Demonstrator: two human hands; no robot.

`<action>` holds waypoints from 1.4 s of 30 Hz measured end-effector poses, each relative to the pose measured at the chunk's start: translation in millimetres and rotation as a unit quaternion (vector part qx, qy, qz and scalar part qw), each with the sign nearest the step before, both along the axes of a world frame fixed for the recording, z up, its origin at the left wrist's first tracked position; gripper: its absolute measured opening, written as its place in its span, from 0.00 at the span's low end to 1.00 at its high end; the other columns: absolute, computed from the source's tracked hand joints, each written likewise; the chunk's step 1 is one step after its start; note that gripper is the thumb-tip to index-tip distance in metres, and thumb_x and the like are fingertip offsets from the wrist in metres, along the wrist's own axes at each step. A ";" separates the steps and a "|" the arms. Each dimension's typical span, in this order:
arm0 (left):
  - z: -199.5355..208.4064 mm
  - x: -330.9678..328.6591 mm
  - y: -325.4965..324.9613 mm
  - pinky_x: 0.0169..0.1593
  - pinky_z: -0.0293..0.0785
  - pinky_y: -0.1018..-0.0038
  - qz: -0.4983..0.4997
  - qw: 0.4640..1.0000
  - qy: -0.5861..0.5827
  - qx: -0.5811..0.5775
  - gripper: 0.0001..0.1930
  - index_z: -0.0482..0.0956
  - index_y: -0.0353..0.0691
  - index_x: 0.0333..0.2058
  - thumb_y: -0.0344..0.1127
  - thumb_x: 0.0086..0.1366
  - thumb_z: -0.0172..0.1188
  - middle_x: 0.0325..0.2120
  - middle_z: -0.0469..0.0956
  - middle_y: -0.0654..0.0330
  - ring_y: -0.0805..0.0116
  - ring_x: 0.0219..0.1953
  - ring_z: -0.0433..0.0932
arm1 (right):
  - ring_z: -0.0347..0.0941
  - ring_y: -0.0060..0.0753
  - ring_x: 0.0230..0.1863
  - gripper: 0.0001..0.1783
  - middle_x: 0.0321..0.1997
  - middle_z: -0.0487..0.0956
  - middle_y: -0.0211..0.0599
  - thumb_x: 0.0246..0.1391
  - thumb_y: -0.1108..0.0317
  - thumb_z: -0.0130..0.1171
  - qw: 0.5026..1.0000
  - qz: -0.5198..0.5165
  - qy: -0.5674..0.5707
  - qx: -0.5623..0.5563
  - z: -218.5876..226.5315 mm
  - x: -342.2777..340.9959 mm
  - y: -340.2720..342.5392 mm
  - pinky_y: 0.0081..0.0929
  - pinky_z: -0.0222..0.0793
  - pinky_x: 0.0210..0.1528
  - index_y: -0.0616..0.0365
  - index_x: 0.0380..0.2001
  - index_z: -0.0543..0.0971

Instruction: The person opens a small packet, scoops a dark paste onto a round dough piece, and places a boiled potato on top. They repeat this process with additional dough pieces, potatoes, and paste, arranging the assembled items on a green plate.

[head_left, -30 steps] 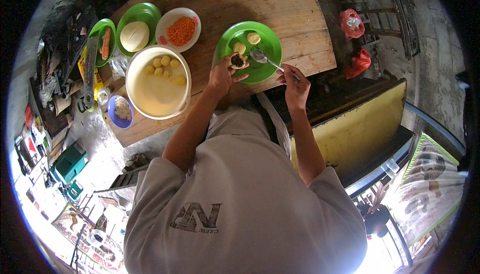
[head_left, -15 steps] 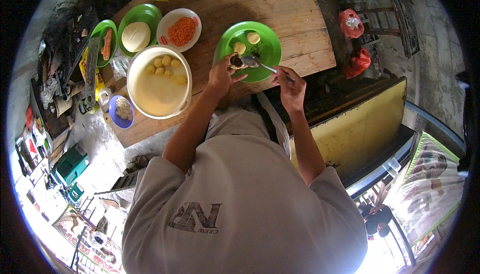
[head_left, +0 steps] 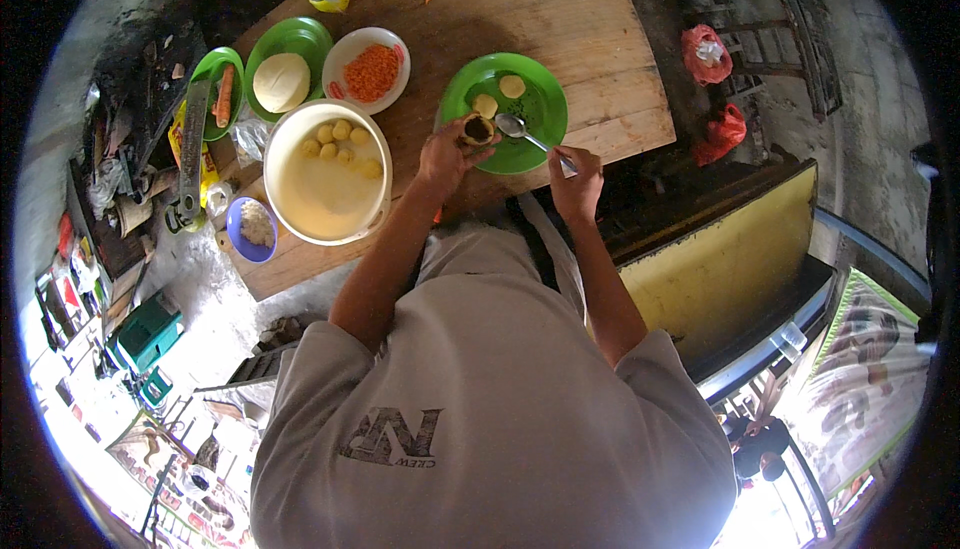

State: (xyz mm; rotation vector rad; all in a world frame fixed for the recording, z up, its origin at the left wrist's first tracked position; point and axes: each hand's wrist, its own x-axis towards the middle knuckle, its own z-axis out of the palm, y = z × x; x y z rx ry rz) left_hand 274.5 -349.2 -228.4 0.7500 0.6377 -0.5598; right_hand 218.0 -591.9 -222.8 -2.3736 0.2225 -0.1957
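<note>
- Clearly, the step in hand looks like spooning dark filling point(head_left: 479, 129) into a dough cup point(head_left: 480, 142), which sits in the left hand point(head_left: 441, 156) at the near-left edge of the green plate point(head_left: 548, 99).
- Working over the plate seems wise, since dark crumbs point(head_left: 515, 108) lie on it, near two pale dough pieces point(head_left: 485, 106).
- For a clean job, the cup's mouth should face up, with small loads tipped into its middle; smears on the rim could spoil a seal.
- The left hand's fingers curl around the cup, partly closed; a light cradle should suit soft dough, as squeezing might split its wall.
- The right hand point(head_left: 577, 184) closes on the handle of the metal spoon point(head_left: 513, 126), whose bowl is just beside the cup; whether they touch, I cannot tell.
</note>
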 end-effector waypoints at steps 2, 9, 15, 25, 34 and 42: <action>-0.2 -0.2 0.5 0.57 0.83 0.59 -0.001 1.000 -0.005 -0.022 0.24 0.66 0.27 0.64 0.40 0.79 0.45 0.57 0.77 0.43 0.51 0.55 0.83 | 0.79 0.46 0.48 0.13 0.45 0.83 0.43 0.55 0.69 0.71 0.991 0.048 -0.067 -0.105 12.2 2.3 -1.2 0.42 0.76 0.53 0.59 0.44 0.85; 14.7 -0.6 -4.9 0.58 0.84 0.59 -0.017 0.999 -0.025 -0.026 0.24 0.70 0.28 0.62 0.43 0.79 0.48 0.55 0.80 0.45 0.50 0.55 0.83 | 0.78 0.50 0.55 0.20 0.55 0.79 0.44 0.54 0.68 0.73 0.982 0.170 -0.044 0.073 37.1 27.3 32.1 0.41 0.76 0.54 0.56 0.50 0.83; 13.2 -6.3 -11.3 0.57 0.84 0.58 -0.032 0.998 -0.046 0.035 0.23 0.73 0.32 0.61 0.45 0.78 0.52 0.50 0.83 0.51 0.56 0.52 0.84 | 0.74 0.53 0.60 0.23 0.56 0.79 0.46 0.55 0.68 0.72 0.975 0.172 0.024 0.137 35.1 33.3 48.1 0.48 0.71 0.64 0.57 0.54 0.81; -33.3 -13.2 -17.0 0.45 0.88 0.66 -0.028 0.994 -0.097 0.038 0.21 0.75 0.28 0.54 0.37 0.70 0.65 0.43 0.82 0.51 0.63 0.41 0.87 | 0.78 0.48 0.56 0.18 0.55 0.80 0.43 0.56 0.71 0.72 0.982 0.160 -0.034 0.090 33.2 30.6 52.5 0.41 0.76 0.57 0.58 0.50 0.84; -32.8 -17.3 -21.7 0.43 0.87 0.65 -0.086 0.936 -0.273 0.203 0.16 0.77 0.31 0.51 0.31 0.69 0.64 0.41 0.82 0.52 0.63 0.41 0.87 | 0.78 0.46 0.53 0.14 0.52 0.80 0.39 0.56 0.74 0.70 0.983 0.166 -0.058 0.054 31.1 26.8 58.1 0.41 0.75 0.56 0.56 0.46 0.87; -7.9 -10.1 -17.0 0.46 0.88 0.68 -0.034 0.999 -0.024 0.026 0.15 0.77 0.34 0.56 0.35 0.77 0.57 0.40 0.81 0.56 0.64 0.41 0.85 | 0.78 0.46 0.54 0.17 0.52 0.81 0.39 0.54 0.75 0.72 0.978 0.187 -0.061 0.065 41.5 30.1 54.8 0.39 0.77 0.55 0.56 0.48 0.86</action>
